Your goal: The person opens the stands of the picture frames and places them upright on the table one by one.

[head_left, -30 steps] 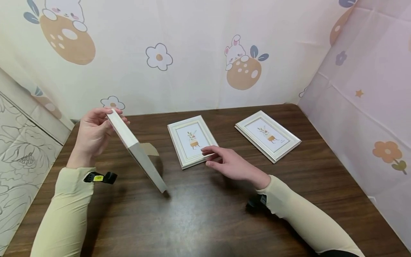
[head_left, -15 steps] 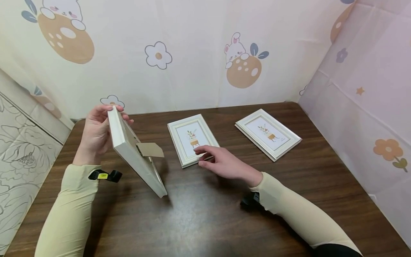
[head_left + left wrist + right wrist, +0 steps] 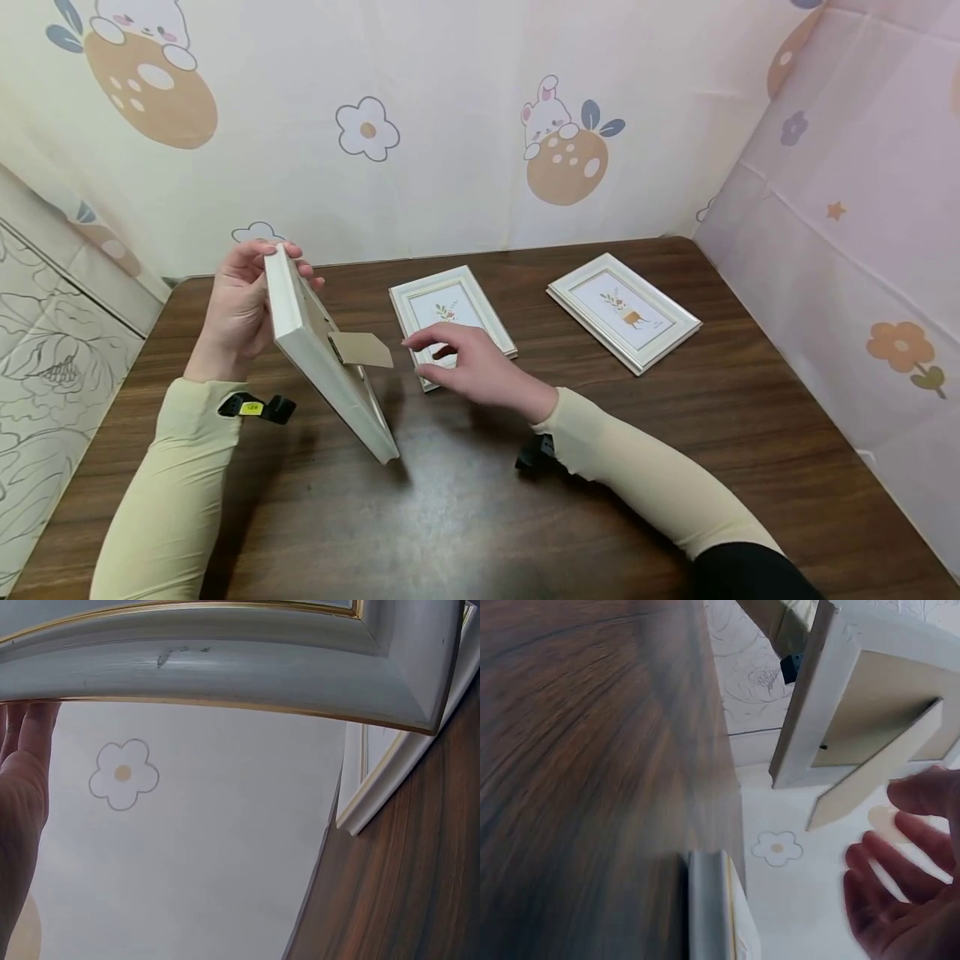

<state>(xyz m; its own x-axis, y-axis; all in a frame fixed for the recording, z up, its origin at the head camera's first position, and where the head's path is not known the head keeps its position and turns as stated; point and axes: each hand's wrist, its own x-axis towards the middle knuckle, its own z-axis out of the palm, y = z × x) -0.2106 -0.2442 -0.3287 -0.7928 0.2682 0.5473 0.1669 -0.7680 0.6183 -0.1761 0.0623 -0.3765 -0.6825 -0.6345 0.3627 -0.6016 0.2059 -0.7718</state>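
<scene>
My left hand (image 3: pixel 243 304) grips a white picture frame (image 3: pixel 330 387) by its upper edge, holding it tilted above the table at the left. From the frame's back a beige cardboard stand (image 3: pixel 363 350) sticks out. The left wrist view shows its front moulding (image 3: pixel 225 671) with gold trim and a small dark mark. My right hand (image 3: pixel 472 362) hovers with loosely bent fingers, apart from the stand and holding nothing. Below it lies a second white picture frame (image 3: pixel 427 296) with a plant print, partly covered by the hand in the head view.
A third white picture frame (image 3: pixel 626 312) lies face up at the right of the dark wooden table (image 3: pixel 480 517). Behind the table hangs a pale curtain (image 3: pixel 450 183) with rabbit and flower prints, and another printed cloth (image 3: pixel 840 275) borders the right side.
My left hand has turned the held frame so more of its back and stand shows, and shifted slightly right. My right hand has moved left across the middle frame, closer to the stand.
</scene>
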